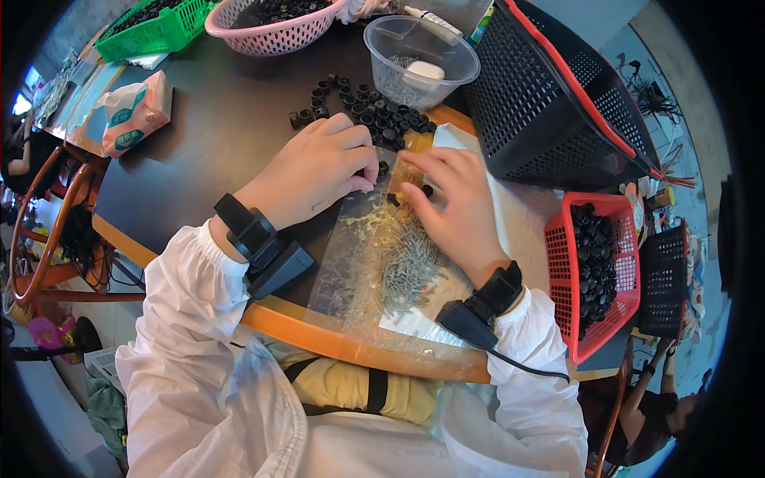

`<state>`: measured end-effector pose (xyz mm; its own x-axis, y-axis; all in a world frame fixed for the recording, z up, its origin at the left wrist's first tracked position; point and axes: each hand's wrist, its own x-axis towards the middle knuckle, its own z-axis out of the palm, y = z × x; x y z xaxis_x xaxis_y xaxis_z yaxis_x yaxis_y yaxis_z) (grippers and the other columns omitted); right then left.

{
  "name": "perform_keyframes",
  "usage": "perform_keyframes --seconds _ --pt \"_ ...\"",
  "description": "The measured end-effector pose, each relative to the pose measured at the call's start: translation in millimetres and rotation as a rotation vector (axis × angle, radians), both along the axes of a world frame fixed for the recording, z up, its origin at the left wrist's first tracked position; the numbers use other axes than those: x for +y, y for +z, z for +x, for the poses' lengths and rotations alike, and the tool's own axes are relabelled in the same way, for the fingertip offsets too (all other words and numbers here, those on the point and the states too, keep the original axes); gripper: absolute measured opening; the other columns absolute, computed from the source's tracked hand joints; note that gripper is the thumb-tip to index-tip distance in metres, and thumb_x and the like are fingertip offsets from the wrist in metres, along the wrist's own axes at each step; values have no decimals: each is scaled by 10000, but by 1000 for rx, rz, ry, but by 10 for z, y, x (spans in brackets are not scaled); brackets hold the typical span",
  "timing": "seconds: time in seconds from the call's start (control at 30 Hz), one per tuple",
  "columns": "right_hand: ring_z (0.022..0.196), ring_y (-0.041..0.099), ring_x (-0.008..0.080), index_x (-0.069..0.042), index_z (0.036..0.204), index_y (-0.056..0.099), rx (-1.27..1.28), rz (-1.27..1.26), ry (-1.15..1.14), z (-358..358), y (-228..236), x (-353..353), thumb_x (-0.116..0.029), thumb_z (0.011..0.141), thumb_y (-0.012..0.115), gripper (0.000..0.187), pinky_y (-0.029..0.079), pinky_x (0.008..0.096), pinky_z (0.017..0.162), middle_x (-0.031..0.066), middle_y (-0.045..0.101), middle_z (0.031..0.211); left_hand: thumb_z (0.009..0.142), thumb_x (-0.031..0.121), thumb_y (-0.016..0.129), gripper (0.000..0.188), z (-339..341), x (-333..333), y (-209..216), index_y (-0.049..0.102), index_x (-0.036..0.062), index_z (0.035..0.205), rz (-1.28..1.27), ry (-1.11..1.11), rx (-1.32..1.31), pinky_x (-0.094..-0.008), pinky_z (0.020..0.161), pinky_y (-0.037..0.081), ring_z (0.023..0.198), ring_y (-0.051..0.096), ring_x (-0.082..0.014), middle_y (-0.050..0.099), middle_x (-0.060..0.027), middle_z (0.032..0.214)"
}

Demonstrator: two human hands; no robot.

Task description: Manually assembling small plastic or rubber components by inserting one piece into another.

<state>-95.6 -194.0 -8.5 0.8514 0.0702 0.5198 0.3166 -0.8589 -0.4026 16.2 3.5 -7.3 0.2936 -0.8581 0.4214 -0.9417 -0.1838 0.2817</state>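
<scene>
My left hand (323,169) is closed, its fingers curled down at the edge of a clear plastic sheet (339,275). What its fingertips hold, if anything, is hidden. A small black part (383,168) lies right beside them. My right hand (456,205) is open, with thumb and forefinger apart over the sheet. Another small black piece (428,191) shows by its thumb, and one more (393,199) lies between the hands. Below the right fingers spreads a heap of thin silvery metal pins (408,267). Several round black plastic parts (384,119) lie loose just beyond my hands.
A clear bowl (381,40) with pins and a white object stands at the back. Right of it is a tall black basket (518,111); nearer, a red basket (564,275) holds black parts. Pink (239,36) and green (163,36) baskets and a tissue pack (137,115) stand left.
</scene>
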Motion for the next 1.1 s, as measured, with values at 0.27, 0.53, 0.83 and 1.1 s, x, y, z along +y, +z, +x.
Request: perform_keyframes --seconds 0.27,0.53,0.83,1.1 --pt "928 545 255 -97 1004 670 -7 -3 100 168 -95 88 -153 755 721 260 428 373 838 47 634 941 807 131 654 100 -45 2 -39 571 97 852 7 -14 2 -352 817 423 906 484 -251 533 -27 914" --pt "852 574 257 -80 932 653 24 122 -60 1 -17 62 -92 745 719 199 458 353 764 71 637 885 833 89 638 94 -18 -8 21 550 74 861 -137 50 151 -339 769 446 837 518 -257 559 -58 872" --pt "856 597 218 -62 942 641 73 320 -69 -40 -17 14 -36 706 754 263 468 316 768 70 636 884 838 32 636 203 -62 -47 14 608 57 1038 -317 -47 316 -309 730 485 820 586 -203 583 -62 860" --pt "873 595 221 -65 960 662 134 282 -14 -57 7 7 -79 696 780 289 470 316 776 67 647 917 807 15 679 268 -144 -71 10 615 68 1062 -377 -22 439 -263 685 495 753 596 -145 631 -35 883"
